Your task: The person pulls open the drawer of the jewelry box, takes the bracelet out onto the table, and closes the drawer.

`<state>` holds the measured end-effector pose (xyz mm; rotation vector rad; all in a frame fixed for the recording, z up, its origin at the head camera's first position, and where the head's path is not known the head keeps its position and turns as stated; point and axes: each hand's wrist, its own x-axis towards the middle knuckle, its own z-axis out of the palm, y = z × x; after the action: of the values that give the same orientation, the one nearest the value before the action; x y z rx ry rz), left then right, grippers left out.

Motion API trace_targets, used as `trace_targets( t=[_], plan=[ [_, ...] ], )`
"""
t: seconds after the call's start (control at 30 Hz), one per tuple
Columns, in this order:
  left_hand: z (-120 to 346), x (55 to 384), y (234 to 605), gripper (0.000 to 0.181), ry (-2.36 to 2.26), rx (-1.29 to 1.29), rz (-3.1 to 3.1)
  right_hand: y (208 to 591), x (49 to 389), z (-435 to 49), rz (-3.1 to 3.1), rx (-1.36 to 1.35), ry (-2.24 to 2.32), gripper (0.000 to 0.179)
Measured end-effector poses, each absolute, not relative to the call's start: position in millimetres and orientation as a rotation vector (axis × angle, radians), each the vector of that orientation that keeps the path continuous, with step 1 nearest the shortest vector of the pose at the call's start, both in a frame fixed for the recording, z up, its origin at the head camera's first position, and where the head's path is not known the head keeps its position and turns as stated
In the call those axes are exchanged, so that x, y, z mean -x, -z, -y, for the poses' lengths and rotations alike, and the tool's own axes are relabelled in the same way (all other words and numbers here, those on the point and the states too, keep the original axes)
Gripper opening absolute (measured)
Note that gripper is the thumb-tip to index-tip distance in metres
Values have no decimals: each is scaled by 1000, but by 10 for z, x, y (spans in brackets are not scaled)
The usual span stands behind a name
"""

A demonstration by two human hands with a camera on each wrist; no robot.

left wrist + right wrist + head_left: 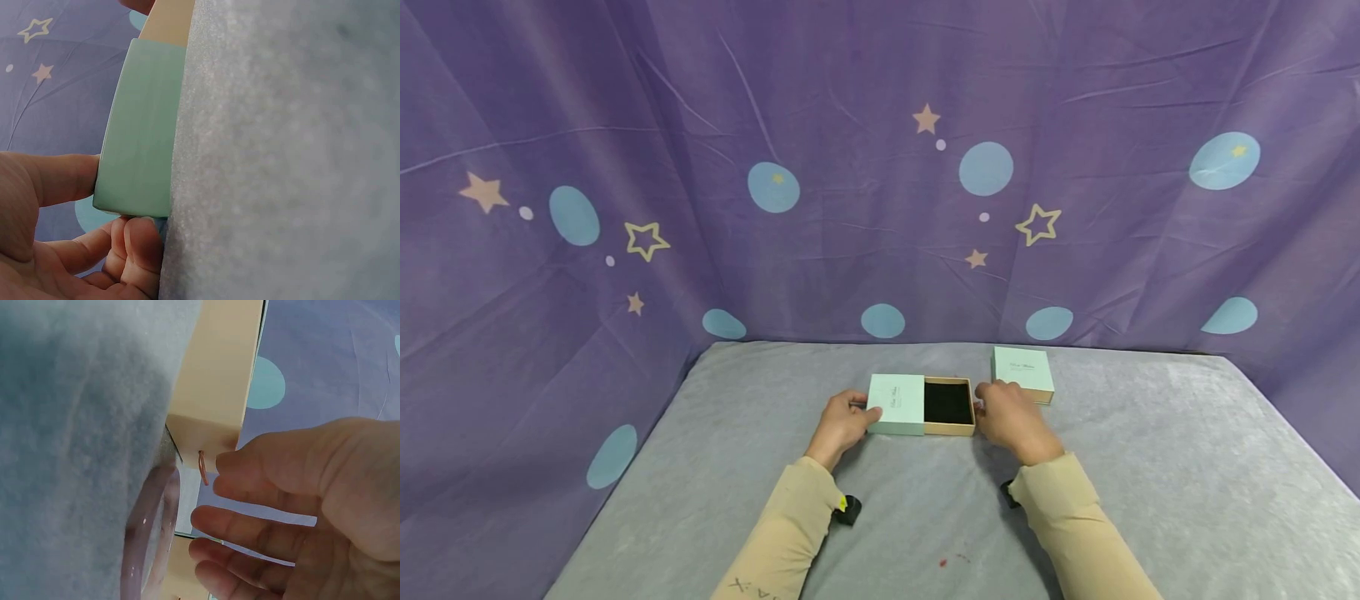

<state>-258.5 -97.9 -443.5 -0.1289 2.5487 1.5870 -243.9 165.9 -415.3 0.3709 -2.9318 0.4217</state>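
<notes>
A mint-green slide-out gift box [897, 402] lies on the grey cloth, its cream drawer [950, 429] pulled partway out to the right. Inside the drawer is a black pad [947, 403]. My left hand [841, 423] grips the sleeve's left end, thumb on top and fingers curled against the end face. At the drawer's right end is my right hand [1011, 417], fingers loosely extended and thumb tip right by the edge. Beside that thumb a small brown cord loop [202, 467] hangs free. A translucent pinkish bangle [134, 544] is near the fingers, mostly hidden in the head view.
A second mint-green box [1022, 367], closed, sits behind my right hand. Grey cloth [1150, 467] covers the table, with small red marks [943, 563] near the front. A purple curtain [850, 100] with stars and blue ovals rises behind and at both sides.
</notes>
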Motion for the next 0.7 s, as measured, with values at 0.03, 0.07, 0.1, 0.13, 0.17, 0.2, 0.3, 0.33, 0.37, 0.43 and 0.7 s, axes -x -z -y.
trace_targets(
  t=[0.03,0.07,0.1,0.13,0.17,0.2,0.3,0.33,0.37,0.43,0.7],
  plan=[
    [977,2585,4434,42,-1587,128,-2551,4156,2438,-1653,2928,-373,-427,14],
    [975,2586,4433,42,-1587,129,-2551,4159,2436,-1647,2920,-377,-430,14],
    [973,2586,4432,42,-1588,128,-2551,4165,2436,-1640,2912,-384,-430,16],
    [972,2588,4433,42,-1588,128,-2552,4170,2436,-1634,2904,-390,-432,17],
    [971,2588,4434,42,-1588,127,-2552,4174,2435,-1628,2897,-398,-435,17],
    [971,2588,4434,42,-1587,126,-2554,4181,2436,-1622,2892,-403,-434,17],
    [970,2587,4436,41,-1582,128,-2558,4202,2444,-1603,2889,-404,-428,14],
    [970,2586,4436,41,-1582,130,-2558,4207,2446,-1598,2891,-401,-428,12],
    [970,2586,4436,41,-1580,127,-2559,4211,2448,-1594,2893,-399,-425,11],
    [970,2586,4437,41,-1579,129,-2559,4217,2450,-1585,2899,-391,-424,9],
    [983,2591,4447,41,-1592,130,-2540,4221,2453,-1562,2890,-427,-411,13]
  ],
)
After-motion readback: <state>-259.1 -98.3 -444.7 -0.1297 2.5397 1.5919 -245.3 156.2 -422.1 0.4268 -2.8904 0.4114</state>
